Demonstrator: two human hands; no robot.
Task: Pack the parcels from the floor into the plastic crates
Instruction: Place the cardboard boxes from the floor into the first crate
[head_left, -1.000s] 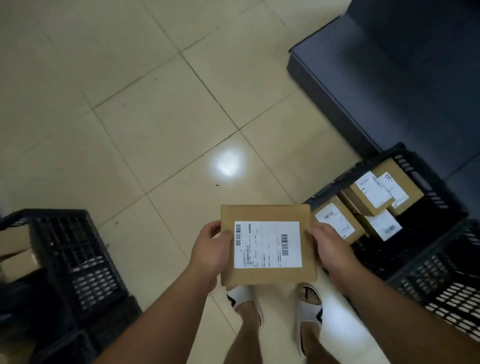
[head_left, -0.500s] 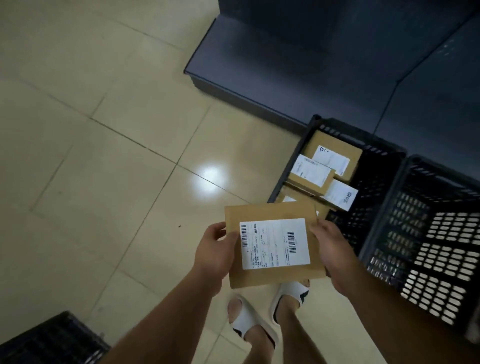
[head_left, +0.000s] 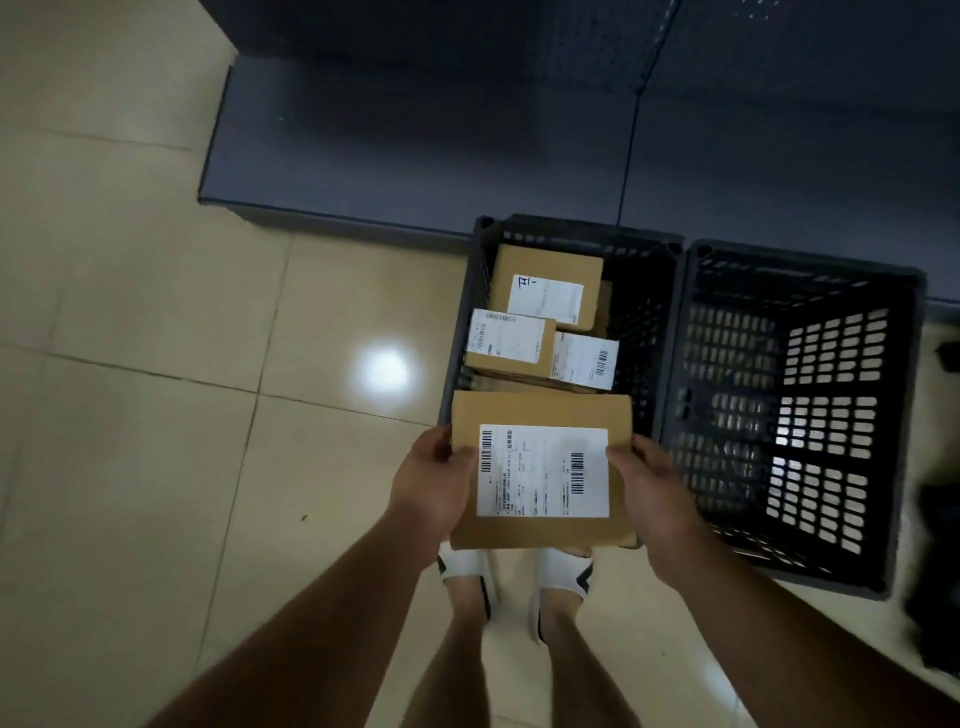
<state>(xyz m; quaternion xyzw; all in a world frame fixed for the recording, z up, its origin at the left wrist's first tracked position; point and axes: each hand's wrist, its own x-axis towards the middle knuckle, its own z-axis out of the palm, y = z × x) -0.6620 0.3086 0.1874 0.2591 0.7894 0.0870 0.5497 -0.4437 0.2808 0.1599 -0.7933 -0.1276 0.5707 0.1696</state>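
Note:
I hold a flat brown cardboard parcel (head_left: 540, 410) with a white barcode label, label up. My left hand (head_left: 431, 483) grips its left edge and my right hand (head_left: 652, 493) grips its right edge. The parcel hovers over the near rim of a black plastic crate (head_left: 647, 322). Inside that crate lie several labelled brown parcels, one at the back (head_left: 545, 291), one at the left (head_left: 506, 340) and one at the right (head_left: 584, 361). A second black crate (head_left: 800, 410) stands right beside it, with no parcels visible in it.
Dark grey metal shelving (head_left: 415, 140) runs behind both crates. Beige floor tiles (head_left: 156, 389) with a light glare spread to the left. My feet in white slippers (head_left: 514, 577) stand just below the parcel. Dark objects (head_left: 940, 571) sit at the right edge.
My view has swung right, so both crates now lie straight ahead. The parcel, still in both hands, has come over the near edge of the left crate.

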